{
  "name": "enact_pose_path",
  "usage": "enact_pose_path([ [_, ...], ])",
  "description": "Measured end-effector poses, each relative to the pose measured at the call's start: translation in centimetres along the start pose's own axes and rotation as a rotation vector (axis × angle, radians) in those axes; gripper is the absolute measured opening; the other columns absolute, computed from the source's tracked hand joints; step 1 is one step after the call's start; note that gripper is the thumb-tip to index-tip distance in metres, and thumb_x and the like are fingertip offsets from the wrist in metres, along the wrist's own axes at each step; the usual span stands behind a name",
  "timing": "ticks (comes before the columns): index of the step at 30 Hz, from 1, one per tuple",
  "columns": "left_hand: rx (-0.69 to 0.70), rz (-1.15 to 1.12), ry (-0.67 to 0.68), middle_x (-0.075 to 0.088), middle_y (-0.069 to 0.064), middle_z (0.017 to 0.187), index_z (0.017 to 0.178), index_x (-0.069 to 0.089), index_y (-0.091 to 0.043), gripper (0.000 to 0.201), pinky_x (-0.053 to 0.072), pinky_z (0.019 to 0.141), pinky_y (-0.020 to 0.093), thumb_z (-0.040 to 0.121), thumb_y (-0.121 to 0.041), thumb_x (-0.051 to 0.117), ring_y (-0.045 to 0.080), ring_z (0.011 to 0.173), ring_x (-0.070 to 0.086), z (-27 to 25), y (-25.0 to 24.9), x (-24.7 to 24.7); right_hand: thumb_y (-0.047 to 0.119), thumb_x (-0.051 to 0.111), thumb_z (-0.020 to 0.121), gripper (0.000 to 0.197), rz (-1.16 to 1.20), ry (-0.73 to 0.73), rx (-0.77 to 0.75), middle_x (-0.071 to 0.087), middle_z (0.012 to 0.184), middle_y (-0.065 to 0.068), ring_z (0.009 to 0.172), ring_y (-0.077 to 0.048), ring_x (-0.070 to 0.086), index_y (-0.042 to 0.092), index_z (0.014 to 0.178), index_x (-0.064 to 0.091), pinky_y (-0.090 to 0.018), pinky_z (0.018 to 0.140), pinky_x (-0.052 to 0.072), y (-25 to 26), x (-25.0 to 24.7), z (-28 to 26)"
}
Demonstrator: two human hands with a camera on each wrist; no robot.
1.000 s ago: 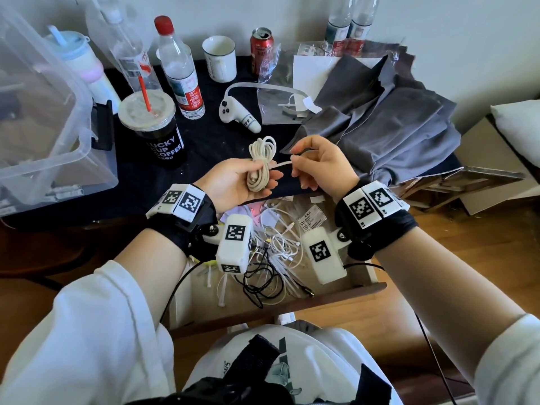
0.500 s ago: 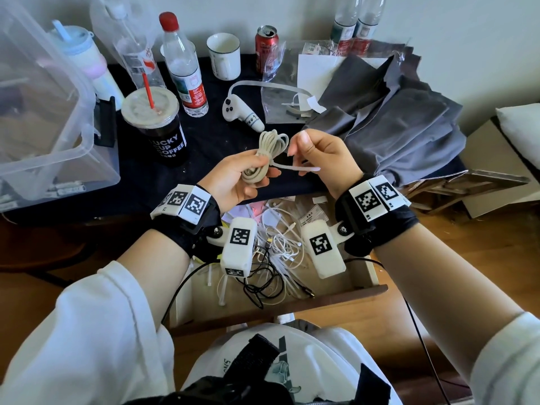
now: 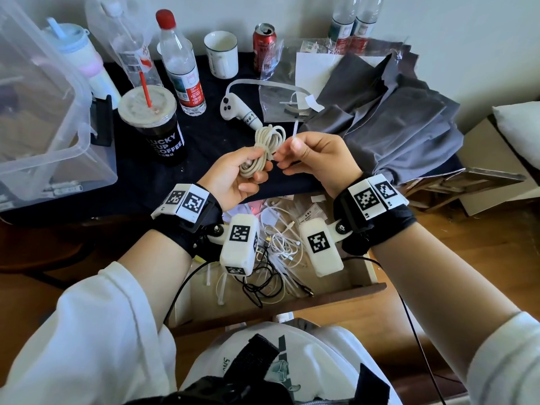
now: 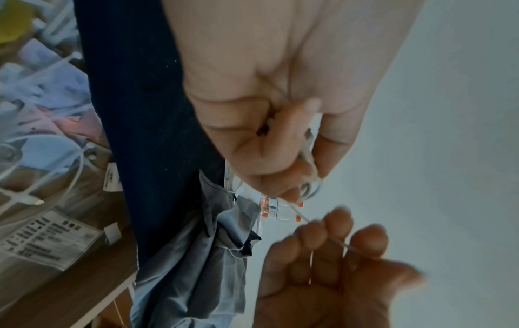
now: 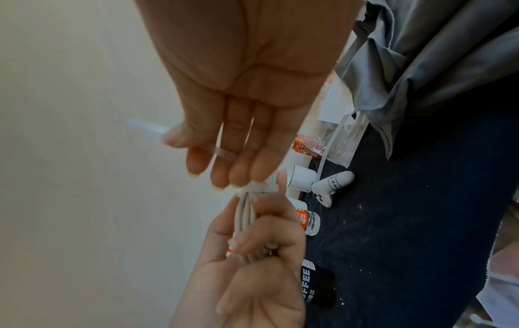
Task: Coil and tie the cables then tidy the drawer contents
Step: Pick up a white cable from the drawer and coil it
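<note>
My left hand (image 3: 242, 173) grips a coiled beige cable (image 3: 267, 141) around its lower half, above the desk's front edge; the loops stick up past my fingers. My right hand (image 3: 309, 159) pinches a thin white zip tie (image 3: 295, 130) right beside the coil, its free end pointing up. In the right wrist view the zip tie (image 5: 157, 131) runs between thumb and fingers toward the coiled cable (image 5: 247, 213). The left wrist view shows the zip tie (image 4: 297, 213) stretched from my left hand to my right. Below my wrists the open drawer (image 3: 350, 293) holds tangled white and black cables (image 3: 277, 252) and loose zip ties.
On the dark desk top stand a coffee cup (image 3: 155, 127), a water bottle (image 3: 181, 65), a white mug (image 3: 221, 55), a red can (image 3: 264, 42), a white controller (image 3: 239, 112) and crumpled grey cloth (image 3: 394, 124). A clear plastic bin (image 3: 43, 118) sits at the left.
The right hand has swung the zip tie from lying sideways to pointing up, close against the coil. Both hands have drawn nearer each other; the left keeps its grip on the cable.
</note>
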State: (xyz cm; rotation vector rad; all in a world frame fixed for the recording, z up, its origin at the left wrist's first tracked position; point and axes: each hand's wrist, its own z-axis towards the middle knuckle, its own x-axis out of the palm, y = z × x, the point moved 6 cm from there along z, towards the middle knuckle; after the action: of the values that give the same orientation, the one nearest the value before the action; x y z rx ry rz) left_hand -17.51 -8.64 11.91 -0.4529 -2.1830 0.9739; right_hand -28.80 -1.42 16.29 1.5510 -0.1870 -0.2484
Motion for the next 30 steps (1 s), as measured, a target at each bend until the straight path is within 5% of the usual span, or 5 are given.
enact_pose_path([
  [9,-0.008,0.097,0.065,0.049,0.004,0.067,0.089,0.052,-0.006,0.020,0.020,0.030,0.011,0.096,-0.016,0.036,0.005,0.042,0.039,-0.6,0.1,0.8,0.004,0.063,0.085,0.024,-0.081,-0.125,0.103,0.055,0.043,0.002,0.034,-0.009,0.041,0.009,0.063,0.054,-0.018,0.036,0.034,0.7,-0.5,0.4],
  [15,0.082,0.235,0.037,0.046,0.004,0.064,0.090,0.056,-0.007,0.021,0.020,0.030,0.011,0.096,-0.008,0.035,0.004,0.040,0.036,-0.6,-0.5,0.5,0.004,0.068,0.081,0.016,-0.053,-0.105,0.186,0.059,0.048,-0.001,0.037,-0.010,0.047,0.007,0.067,0.059,-0.020,0.041,0.043,0.6,-0.8,0.3],
  [21,0.126,0.308,0.028,0.048,0.003,0.060,0.113,0.055,0.003,0.025,0.017,0.032,0.012,0.096,-0.005,0.038,0.005,0.040,0.036,-0.7,-0.6,0.6,0.003,0.072,0.077,0.011,-0.106,-0.147,0.205,0.062,0.051,-0.003,0.039,-0.010,0.053,0.009,0.071,0.065,-0.019,0.042,0.047,0.5,-1.2,0.2],
  [24,0.127,0.317,0.042,0.049,0.003,0.059,0.104,0.056,0.002,0.021,0.017,0.032,0.011,0.096,-0.004,0.038,0.005,0.040,0.036,-0.8,-0.6,0.7,-0.001,0.071,0.077,0.016,-0.168,-0.161,0.203,0.065,0.061,-0.011,0.043,-0.013,0.053,0.010,0.067,0.065,-0.019,0.043,0.047,0.2,-1.4,0.2],
  [30,0.115,0.341,0.070,0.048,0.004,0.060,0.094,0.059,-0.004,0.021,0.019,0.031,0.012,0.095,-0.002,0.038,0.006,0.040,0.035,-0.8,-0.3,0.8,-0.003,0.069,0.076,0.016,-0.301,-0.145,0.187,0.060,0.045,0.004,0.038,-0.008,0.051,0.008,0.066,0.064,-0.018,0.042,0.046,0.2,-1.5,0.2],
])
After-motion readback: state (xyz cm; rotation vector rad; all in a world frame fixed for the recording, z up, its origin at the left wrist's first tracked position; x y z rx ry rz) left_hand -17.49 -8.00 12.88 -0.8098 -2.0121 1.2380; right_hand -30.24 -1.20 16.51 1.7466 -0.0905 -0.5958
